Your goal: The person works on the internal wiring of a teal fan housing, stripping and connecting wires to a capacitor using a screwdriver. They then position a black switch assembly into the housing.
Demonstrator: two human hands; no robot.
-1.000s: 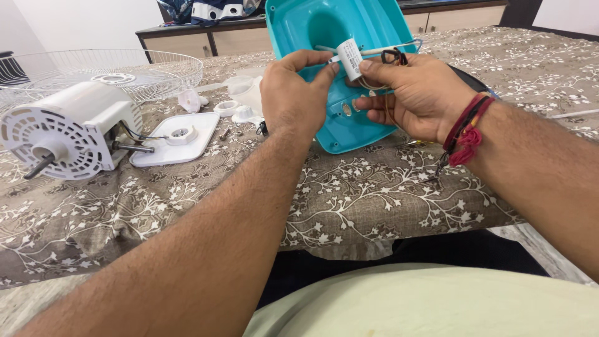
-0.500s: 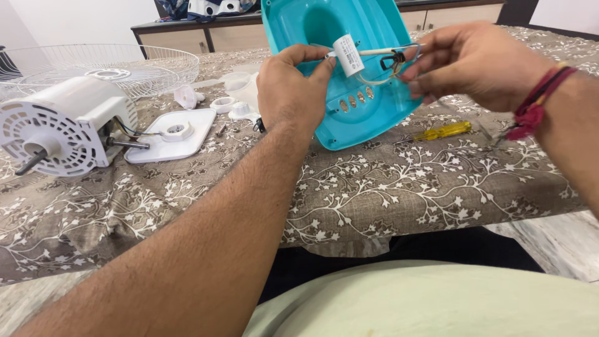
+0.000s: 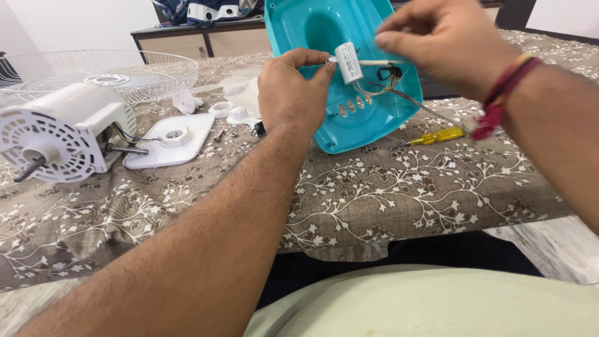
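We see the upright white capacitor (image 3: 349,63) between our hands, left hand (image 3: 292,93) pinching its left side, right hand (image 3: 446,47) pinching wires just right.

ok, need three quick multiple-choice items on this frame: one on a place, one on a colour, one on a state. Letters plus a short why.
1. Where does the yellow screwdriver lie?
A. on the patterned cloth, right of the shell
B. inside the wire guard
C. in the left hand

2. What colour is the plastic shell?
A. white
B. teal
C. yellow

3. How is the white capacitor held?
A. lying loose on the table
B. pinched by the left hand against the shell
C. screwed to the motor

Key: 1 A, it rests on the cloth; 2 B, plainly teal; 3 B, fingers grip it, right hand at its wires.
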